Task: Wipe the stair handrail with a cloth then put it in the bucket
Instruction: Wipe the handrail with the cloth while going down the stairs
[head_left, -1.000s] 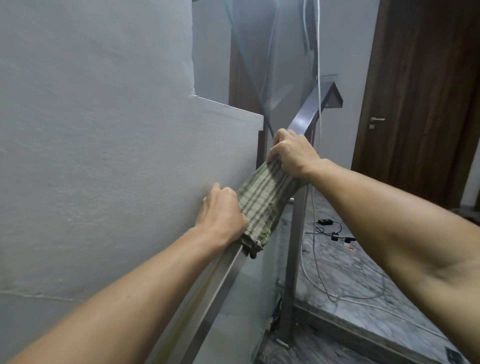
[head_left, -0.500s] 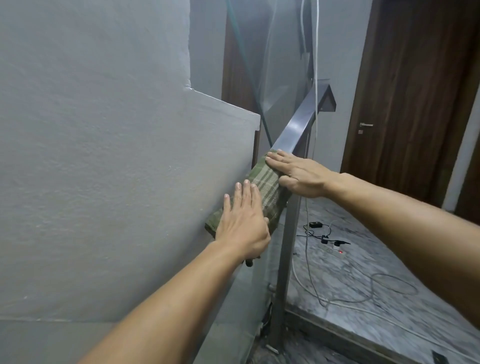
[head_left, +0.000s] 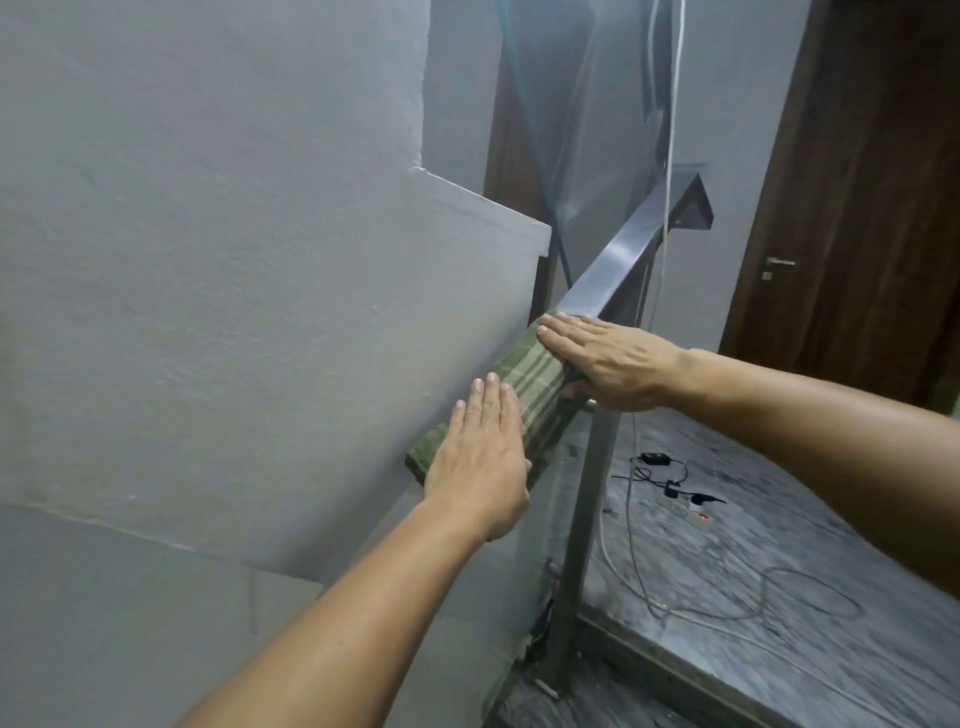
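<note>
A green striped cloth (head_left: 530, 387) lies draped over the sloping steel handrail (head_left: 615, 262). My left hand (head_left: 478, 457) presses flat on the cloth's lower end, fingers straight and together. My right hand (head_left: 608, 358) lies flat across the cloth's upper end, fingers pointing left, thumb under the rail's side. The rail's lower stretch is hidden under the cloth and my left arm. No bucket is in view.
A grey wall (head_left: 234, 260) runs close along the rail's left side. A steel post (head_left: 582, 545) and glass panel stand below the rail. Cables and a power strip (head_left: 691, 512) lie on the marble landing. A dark wooden door (head_left: 857, 208) stands at right.
Both hands have gone from gripping the cloth around the rail to lying flat on top of it. The cloth now spreads flatter along the rail.
</note>
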